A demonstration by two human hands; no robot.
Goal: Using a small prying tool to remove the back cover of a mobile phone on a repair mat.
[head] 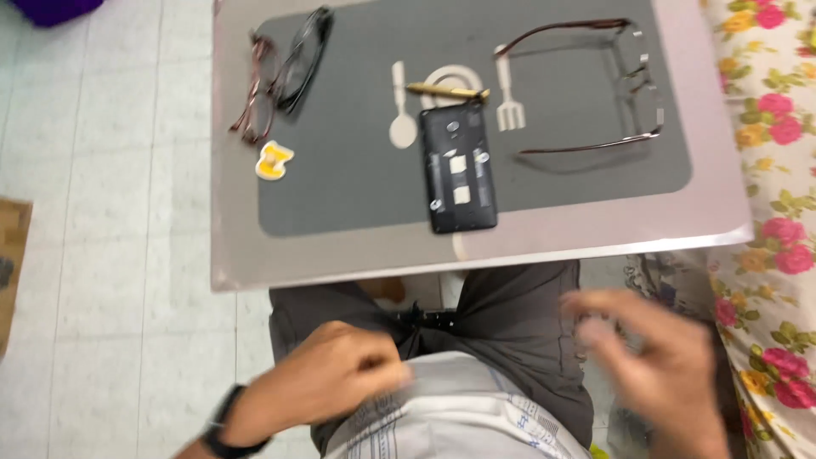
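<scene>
Head view, looking down over lap and small table.

Left hand (327, 382): below the table edge, resting at the waist against dark trousers and the hem of a pale shirt. Fingers curled inward, loosely closed; nothing visibly held. Dark watch (223, 425) on the wrist.

Up and left of the left hand, on the table (238, 212): two pairs of folded glasses (280, 72), one reddish-framed, one dark-framed, lying touching each other at the far left edge of a grey mat (357, 170). Just nearer the hand, a small yellow-and-white sticker (274, 160) at the mat's corner.

Between the hands and further up: black phone (459, 170), back cover off, lying flat on the mat with its near end just over the mat's front edge. A yellowish pen-like tool (446, 90) lies crosswise, touching the phone's far end.

Up from the right hand: open brown-armed glasses (612, 85), arms spread, at the mat's right side.

Right hand (663, 365): below the table, over the right thigh, motion-blurred. Fingers spread, open, holding nothing. Floral cloth (773, 170) just beside it, to the right.
</scene>
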